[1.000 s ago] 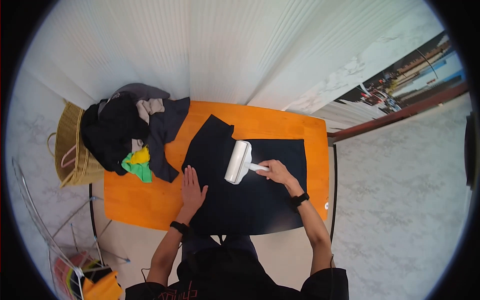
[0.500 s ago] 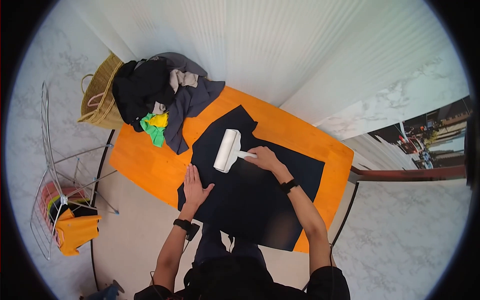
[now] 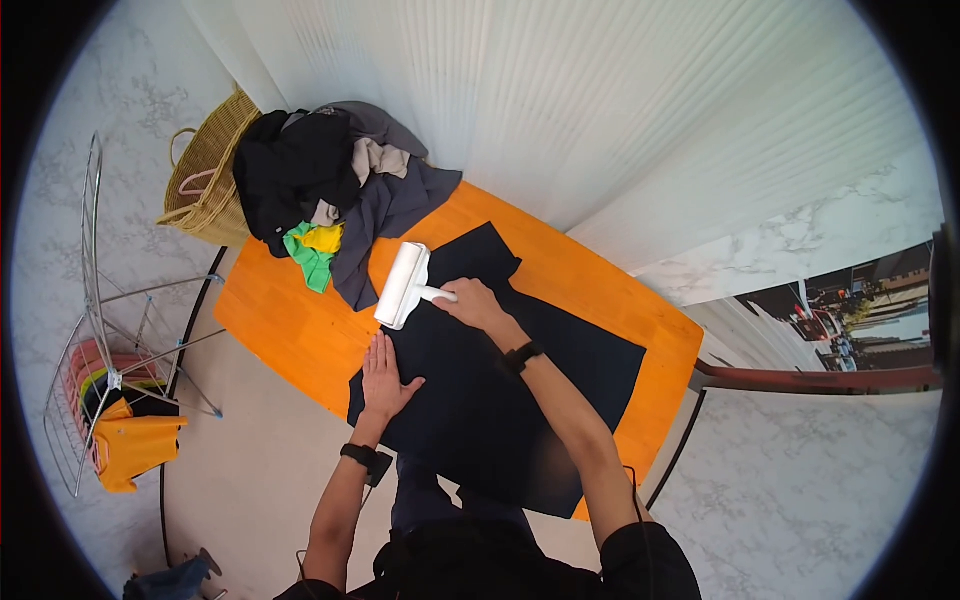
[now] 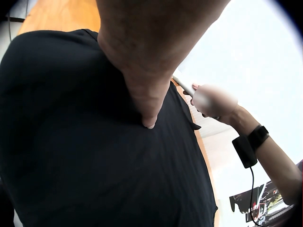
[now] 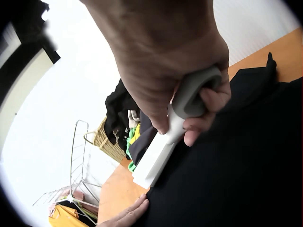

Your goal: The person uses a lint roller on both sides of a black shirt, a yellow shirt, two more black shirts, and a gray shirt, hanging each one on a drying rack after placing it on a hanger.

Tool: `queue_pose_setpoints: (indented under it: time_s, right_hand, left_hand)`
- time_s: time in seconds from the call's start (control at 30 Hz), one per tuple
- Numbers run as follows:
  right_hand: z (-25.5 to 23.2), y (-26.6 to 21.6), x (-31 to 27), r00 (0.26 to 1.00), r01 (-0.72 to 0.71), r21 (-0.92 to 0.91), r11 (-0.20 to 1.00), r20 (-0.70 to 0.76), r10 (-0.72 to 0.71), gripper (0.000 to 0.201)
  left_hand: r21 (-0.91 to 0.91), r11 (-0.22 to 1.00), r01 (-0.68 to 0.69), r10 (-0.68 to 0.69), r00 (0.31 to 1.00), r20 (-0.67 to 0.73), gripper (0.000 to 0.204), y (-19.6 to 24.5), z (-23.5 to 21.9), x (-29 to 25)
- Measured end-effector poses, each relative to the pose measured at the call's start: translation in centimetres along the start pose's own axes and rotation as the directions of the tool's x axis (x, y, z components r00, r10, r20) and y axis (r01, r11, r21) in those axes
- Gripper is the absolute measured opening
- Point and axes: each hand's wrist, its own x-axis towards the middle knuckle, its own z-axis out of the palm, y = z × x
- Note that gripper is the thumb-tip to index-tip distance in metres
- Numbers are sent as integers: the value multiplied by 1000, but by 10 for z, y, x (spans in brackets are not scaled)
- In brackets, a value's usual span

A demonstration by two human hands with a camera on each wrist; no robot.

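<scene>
A dark navy T-shirt lies spread on the orange wooden table. My left hand rests flat on the shirt's left edge, thumb spread from the fingers; the left wrist view shows that thumb on the cloth. The right hand grips the handle of a white lint roller. Its roller end is just beyond my left fingertips and overlaps the shirt's left edge and the bare wood. In the right wrist view, the fingers curl round the grey handle loop.
A heap of black, grey, green and yellow clothes covers the table's far left corner. Behind it stands a wicker basket. A metal drying rack with hanging clothes, one an orange top, is at the left. Corrugated white panels border the far side.
The lint roller has moved left across the shirt to its left edge, gripped by the right hand. The left hand stays flat on the cloth. The head view has turned and shifted.
</scene>
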Motion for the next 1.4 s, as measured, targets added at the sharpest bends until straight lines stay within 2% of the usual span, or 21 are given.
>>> queue_pose_setpoints:
  time_s: [0.03, 0.1, 0.13, 0.17, 0.27, 0.43, 0.63, 0.73, 0.83, 0.9, 1.03, 1.1, 1.13, 1.23, 1.27, 1.3, 1.4]
  right_hand:
    - [-6, 5, -10, 1000, -5, 2, 1000, -9, 5, 33]
    - [-26, 22, -41, 1000, -9, 76, 997, -5, 9, 34]
    - [-38, 31, -60, 997, -78, 86, 993, 12, 77, 34]
    - [-51, 40, -80, 989, -147, 94, 985, 31, 145, 33]
    - [-79, 79, -128, 972, -234, 50, 971, 5, 234, 34]
    - [-108, 130, -186, 937, -347, 40, 937, -31, 348, 32]
    - [-138, 177, -254, 897, -434, 67, 899, -63, 437, 31]
    - [-152, 201, -291, 881, -452, 85, 888, -114, 460, 31]
    - [-165, 219, -327, 860, -499, 4, 867, -126, 495, 32]
    - [-172, 229, -350, 800, -588, -1, 809, -143, 582, 33]
    - [-185, 233, -392, 765, -630, -8, 777, -176, 619, 34]
    - [-186, 225, -401, 720, -680, 89, 728, -109, 685, 36]
    - [-181, 220, -401, 726, -675, 78, 734, -106, 680, 36]
    - [-156, 187, -374, 786, -582, 142, 801, -153, 599, 36]
    - [-146, 175, -358, 832, -531, 52, 845, -156, 533, 36]
    - [-136, 163, -340, 873, -474, -39, 880, -153, 463, 36]
    - [-97, 136, -282, 924, -368, -52, 928, -128, 359, 34]
  left_hand:
    - [1, 1000, -10, 10, 1000, 1, 107, 0, -2, 2]
    - [-3, 1000, -11, 11, 996, -84, 102, -2, -2, 7]
    - [-35, 999, -11, 7, 996, -91, 96, -2, -3, 11]
    - [-36, 999, -23, 20, 996, -85, 96, 1, -4, 19]
    - [22, 993, -115, 116, 991, -62, 89, 11, -6, 46]
    - [118, 970, -213, 213, 977, 19, 91, 24, -4, 80]
    - [236, 963, -129, 98, 985, 139, 94, 24, -11, 88]
    - [231, 964, -129, 97, 985, 145, 95, 23, -10, 88]
    - [231, 965, -123, 89, 984, 153, 95, 26, -12, 88]
    - [231, 966, -119, 83, 984, 160, 95, 27, -12, 89]
    - [230, 966, -115, 79, 984, 162, 95, 29, -12, 88]
    - [233, 966, -109, 74, 985, 154, 95, 29, -13, 85]
    - [187, 974, -131, 113, 988, 104, 95, 29, -11, 80]
    - [109, 979, -170, 168, 985, 30, 94, 35, -12, 45]
    - [76, 975, -208, 208, 978, 11, 94, 38, -13, 30]
    - [84, 970, -230, 226, 973, 53, 91, 39, -14, 14]
    - [51, 971, -234, 230, 970, 72, 89, 31, -8, -33]
